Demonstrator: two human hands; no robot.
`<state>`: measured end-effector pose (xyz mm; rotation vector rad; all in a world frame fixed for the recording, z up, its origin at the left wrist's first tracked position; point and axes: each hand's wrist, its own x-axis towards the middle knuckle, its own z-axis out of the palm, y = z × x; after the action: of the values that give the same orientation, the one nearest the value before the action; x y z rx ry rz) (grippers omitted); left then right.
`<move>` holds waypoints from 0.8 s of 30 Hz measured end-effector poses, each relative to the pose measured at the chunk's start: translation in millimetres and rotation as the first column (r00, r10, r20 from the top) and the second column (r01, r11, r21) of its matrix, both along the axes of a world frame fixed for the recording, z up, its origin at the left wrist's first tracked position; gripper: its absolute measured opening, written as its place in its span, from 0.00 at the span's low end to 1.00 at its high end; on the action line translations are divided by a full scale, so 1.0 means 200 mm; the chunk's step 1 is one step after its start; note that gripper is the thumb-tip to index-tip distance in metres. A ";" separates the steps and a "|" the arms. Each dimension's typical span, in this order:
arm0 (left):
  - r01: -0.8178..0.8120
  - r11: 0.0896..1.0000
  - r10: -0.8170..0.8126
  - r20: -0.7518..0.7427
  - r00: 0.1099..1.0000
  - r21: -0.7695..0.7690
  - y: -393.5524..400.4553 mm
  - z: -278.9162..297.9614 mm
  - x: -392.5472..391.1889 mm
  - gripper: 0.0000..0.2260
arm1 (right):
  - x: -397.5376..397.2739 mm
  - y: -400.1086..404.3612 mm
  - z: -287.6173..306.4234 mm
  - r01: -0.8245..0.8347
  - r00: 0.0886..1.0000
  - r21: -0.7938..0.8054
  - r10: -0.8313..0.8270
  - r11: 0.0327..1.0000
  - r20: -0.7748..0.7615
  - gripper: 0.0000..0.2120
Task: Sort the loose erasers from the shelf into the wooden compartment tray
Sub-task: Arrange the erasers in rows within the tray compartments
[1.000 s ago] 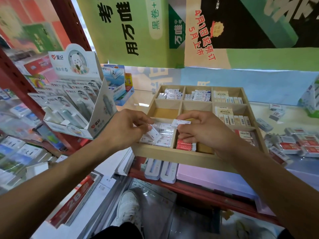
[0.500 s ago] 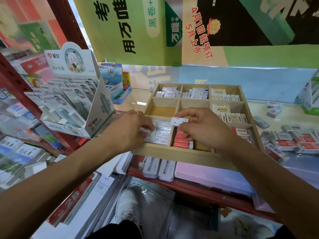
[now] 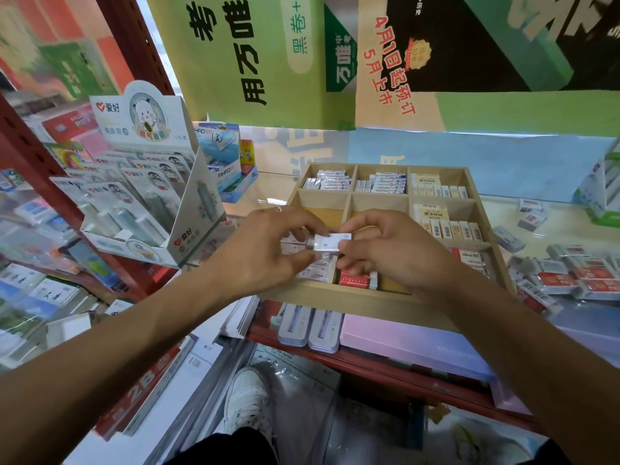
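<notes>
Both hands meet at centre frame, above the near-left part of the wooden compartment tray [image 3: 375,305]. The left hand [image 3: 265,253] and the right hand [image 3: 385,250] each pinch an end of a small stack of white erasers [image 3: 330,243]; fingers of both are curled narrow around it, thumbs on top. The stack is held level, just above the tray's front-left compartment, where more white erasers [image 3: 318,271] lie flat, partly hidden under the fingers.

Tray contents, by place in the frame:
- Back row, left and middle: white-and-blue erasers [image 3: 327,182], stacked.
- Back right and middle right: cream-sleeved erasers [image 3: 439,191] standing in rows.
- Front middle: red-sleeved erasers [image 3: 355,278] at the left of the compartment.
- Front right: red-and-white erasers [image 3: 468,256], partly behind the right wrist.
- Middle-row left compartment shows bare wood floor.

The tray sits on a glass shelf [image 3: 503,209] with its near edge at the shelf's front. At the right of the frame a heap of loose erasers [image 3: 577,276], red and white sleeves, lies on the shelf beside the tray; a few more sit farther back, right of the tray.

Left of frame: a white cardboard display box [image 3: 167,209] of blister-packed items. Lower centre: a white shoe [image 3: 248,401] on the floor.
</notes>
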<state>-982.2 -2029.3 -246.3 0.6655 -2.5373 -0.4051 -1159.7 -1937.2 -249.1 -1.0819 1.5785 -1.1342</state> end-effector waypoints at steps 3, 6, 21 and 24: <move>0.010 0.999 -0.010 0.009 1.000 -0.039 0.00 -0.01 -0.02 0.12 | 0.01 0.01 0.02 -0.004 0.988 0.009 0.002 1.000 0.154 0.07; -0.058 0.998 0.059 0.021 0.998 -0.011 -0.02 -0.01 0.00 0.11 | -0.02 0.01 0.02 0.051 0.980 0.039 -0.058 0.998 0.191 0.09; 0.013 0.979 -0.062 0.239 0.969 0.205 -0.03 -0.01 0.01 0.07 | -0.10 0.07 0.03 0.062 0.998 0.052 -0.061 0.997 -0.019 0.07; 0.072 0.992 -0.096 0.257 0.962 0.102 -0.04 -0.02 0.01 0.12 | -0.10 0.07 0.04 0.065 0.998 0.046 -0.064 0.997 -0.016 0.06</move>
<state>-980.4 -2038.3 -249.8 0.6856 -2.8190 -0.4951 -1180.5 -1922.6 -241.9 -1.0173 1.6539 -1.1294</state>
